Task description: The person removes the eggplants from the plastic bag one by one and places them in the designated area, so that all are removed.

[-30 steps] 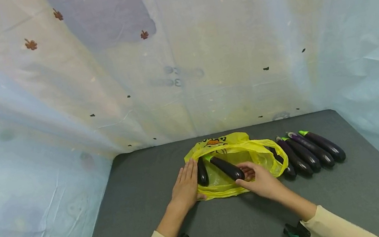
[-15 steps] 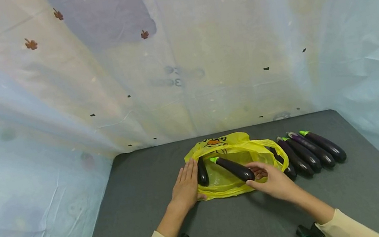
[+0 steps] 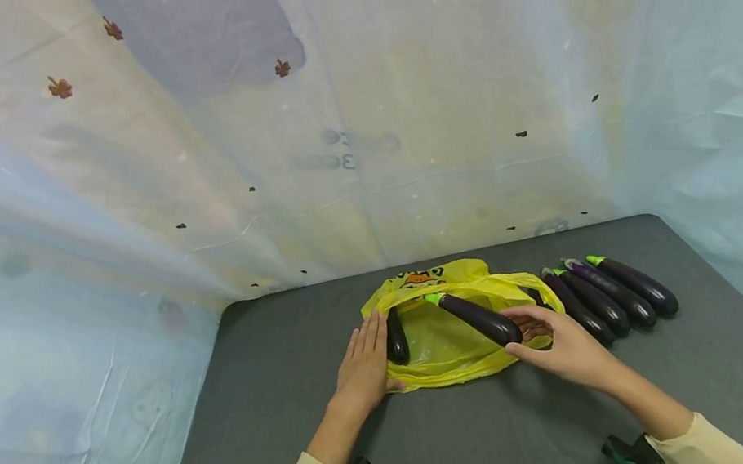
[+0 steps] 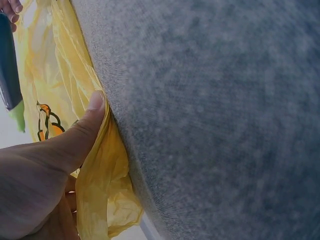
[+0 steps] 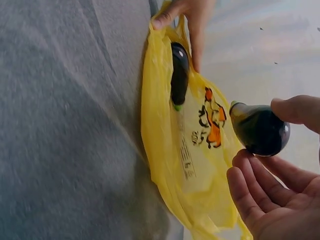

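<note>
A yellow plastic bag lies on its side with its mouth spread. My left hand holds the bag's left edge; in the left wrist view the thumb hooks over the rim, fingers partly hidden behind the plastic. Between thumb and fingertips, my right hand grips the blunt end of a dark purple eggplant. Its green stem points up and left, in front of the bag's opening. Another eggplant rests inside the bag, beside the left hand.
Several eggplants lie side by side on the grey table, right of the bag. One close to the bag is mostly hidden by it. Behind the table hangs a pale plastic sheet.
My right hand has moved to the right with the eggplant, shifting its stem rightward across the bag's mouth. The left hand stays in place at the bag's edge.
</note>
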A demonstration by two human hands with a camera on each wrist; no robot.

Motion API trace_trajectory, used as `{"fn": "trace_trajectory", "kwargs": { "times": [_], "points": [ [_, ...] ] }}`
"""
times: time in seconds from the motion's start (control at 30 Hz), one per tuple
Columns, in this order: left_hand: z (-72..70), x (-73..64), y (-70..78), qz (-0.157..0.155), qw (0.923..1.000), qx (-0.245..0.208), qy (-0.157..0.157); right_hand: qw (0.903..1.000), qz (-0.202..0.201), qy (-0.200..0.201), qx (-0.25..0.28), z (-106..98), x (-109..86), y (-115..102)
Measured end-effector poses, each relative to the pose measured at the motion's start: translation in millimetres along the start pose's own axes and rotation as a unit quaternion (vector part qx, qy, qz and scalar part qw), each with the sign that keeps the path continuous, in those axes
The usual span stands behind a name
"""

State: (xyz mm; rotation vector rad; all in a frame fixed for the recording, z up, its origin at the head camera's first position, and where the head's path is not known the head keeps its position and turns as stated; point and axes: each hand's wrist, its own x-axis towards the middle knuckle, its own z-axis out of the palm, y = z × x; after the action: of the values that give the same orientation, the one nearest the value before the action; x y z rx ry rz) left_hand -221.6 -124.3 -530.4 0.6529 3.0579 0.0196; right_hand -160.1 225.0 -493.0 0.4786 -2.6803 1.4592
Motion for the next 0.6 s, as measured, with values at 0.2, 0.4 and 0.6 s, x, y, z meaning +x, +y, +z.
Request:
{"fn": "trace_trajectory", "kwargs": {
  "times": [0.2,0.4,0.6],
  "points": [
    [-0.9,-0.4,0.3,-0.001,1.0,-0.002,-0.002,0.9997,-0.016,0.019,-0.008,-12,-4.5,3],
    [-1.8,-0.7,0.6,-0.001,1.0,-0.001,-0.004,0.9985,-0.021,0.044,-0.023,-25,-8.7,5],
    [-2.1,-1.0,0.8,0.0,1.0,0.002,-0.004,0.9961,-0.032,0.076,-0.031,-38,-12.5,15]
  ]
}}
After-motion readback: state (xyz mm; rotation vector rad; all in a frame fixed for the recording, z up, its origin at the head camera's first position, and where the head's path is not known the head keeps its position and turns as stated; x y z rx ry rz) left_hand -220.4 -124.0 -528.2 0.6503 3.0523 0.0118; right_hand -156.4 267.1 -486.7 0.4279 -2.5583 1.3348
